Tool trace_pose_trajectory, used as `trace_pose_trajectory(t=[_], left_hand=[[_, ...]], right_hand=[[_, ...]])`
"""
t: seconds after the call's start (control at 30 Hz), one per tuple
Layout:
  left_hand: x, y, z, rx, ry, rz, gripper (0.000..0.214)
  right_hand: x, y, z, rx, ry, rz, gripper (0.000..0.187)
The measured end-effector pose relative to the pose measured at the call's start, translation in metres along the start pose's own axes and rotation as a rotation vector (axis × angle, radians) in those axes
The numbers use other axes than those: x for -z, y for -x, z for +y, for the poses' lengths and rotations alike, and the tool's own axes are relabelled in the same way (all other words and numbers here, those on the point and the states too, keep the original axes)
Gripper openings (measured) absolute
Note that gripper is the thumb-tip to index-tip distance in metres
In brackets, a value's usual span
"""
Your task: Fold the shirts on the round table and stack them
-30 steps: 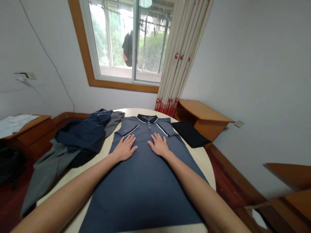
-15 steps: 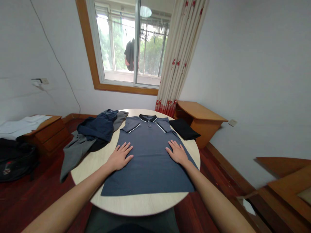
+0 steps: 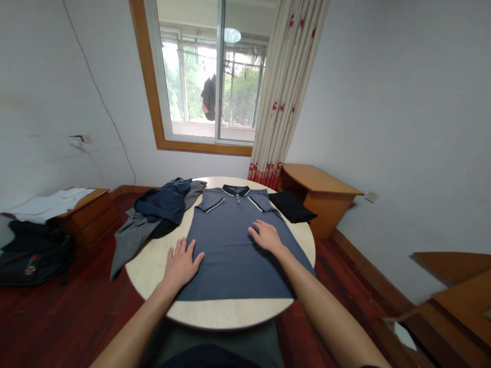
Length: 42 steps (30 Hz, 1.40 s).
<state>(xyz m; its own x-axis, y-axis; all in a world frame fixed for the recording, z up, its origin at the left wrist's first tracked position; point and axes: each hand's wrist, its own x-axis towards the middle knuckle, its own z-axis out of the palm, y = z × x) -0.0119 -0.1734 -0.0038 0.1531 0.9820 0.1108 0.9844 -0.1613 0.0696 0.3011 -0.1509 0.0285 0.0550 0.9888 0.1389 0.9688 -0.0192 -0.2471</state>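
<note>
A grey-blue polo shirt lies spread flat on the round table, its black collar at the far end and its hem near me. The short sleeves, edged in black and white, are turned in over the front. My left hand rests at the shirt's left edge, fingers spread, partly over the bare tabletop. Over the right half of the chest is my right hand, its fingers stretched out and nothing held. Whether its palm presses the cloth I cannot tell.
A heap of dark blue and grey clothes hangs over the table's left edge. Folded black cloth lies at the right edge. Behind stand a wooden desk and a curtain. A black bag is on the floor at left.
My right hand has slid inward and slightly forward over the shirt. My left hand has come back toward me, to the shirt's left edge. The camera view has shifted a little.
</note>
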Motion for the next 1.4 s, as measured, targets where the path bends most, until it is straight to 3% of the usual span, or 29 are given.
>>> trace_pose_trajectory(t=[0.23,0.47,0.57,0.7,0.8,0.9,0.97,1.07,1.1,1.13,1.17,1.27,1.4], left_hand=[[0.02,0.009,-0.007,0.02,0.126,-0.011,0.058],[0.012,-0.012,-0.026,0.017,0.497,-0.076,0.072],[0.022,-0.018,-0.009,-0.035,0.607,-0.086,0.073],[0.037,-0.019,0.037,-0.199,0.654,-0.066,0.07],[0.037,-0.014,0.068,-0.32,0.646,-0.097,0.065],[0.032,-0.012,0.081,-0.413,0.643,-0.213,0.052],[0.033,-0.018,0.078,-0.452,0.687,-0.375,0.044],[0.042,-0.05,0.06,-0.464,0.792,-0.728,0.039],[0.045,-0.066,0.051,-0.437,0.812,-0.813,0.04],[0.049,-0.085,0.043,-0.39,0.832,-0.82,0.04],[0.052,-0.105,0.035,-0.312,0.843,-0.748,0.042],[0.052,-0.167,0.016,0.095,0.693,-0.308,0.05],[0.036,-0.229,0.01,0.27,0.528,-0.174,0.057]], right_hand=[[-0.015,-0.046,-0.055,0.068,-0.146,-0.03,0.048],[-0.04,-0.052,-0.056,0.108,-0.206,0.053,0.04],[-0.045,-0.052,-0.047,0.135,-0.294,0.069,0.036],[-0.045,-0.053,-0.041,0.178,-0.488,0.124,0.031],[-0.044,-0.05,-0.042,0.219,-0.649,0.085,0.03],[-0.042,-0.045,-0.048,0.264,-0.753,-0.026,0.034],[-0.042,-0.042,-0.054,0.297,-0.781,-0.095,0.037],[-0.041,-0.038,-0.062,0.346,-0.76,-0.184,0.041],[-0.04,-0.037,-0.064,0.365,-0.743,-0.201,0.041],[-0.04,-0.036,-0.066,0.383,-0.727,-0.213,0.042],[-0.039,-0.035,-0.069,0.397,-0.714,-0.224,0.042],[-0.035,-0.031,-0.074,0.407,-0.698,-0.274,0.044],[-0.03,-0.026,-0.079,0.401,-0.705,-0.372,0.039]])
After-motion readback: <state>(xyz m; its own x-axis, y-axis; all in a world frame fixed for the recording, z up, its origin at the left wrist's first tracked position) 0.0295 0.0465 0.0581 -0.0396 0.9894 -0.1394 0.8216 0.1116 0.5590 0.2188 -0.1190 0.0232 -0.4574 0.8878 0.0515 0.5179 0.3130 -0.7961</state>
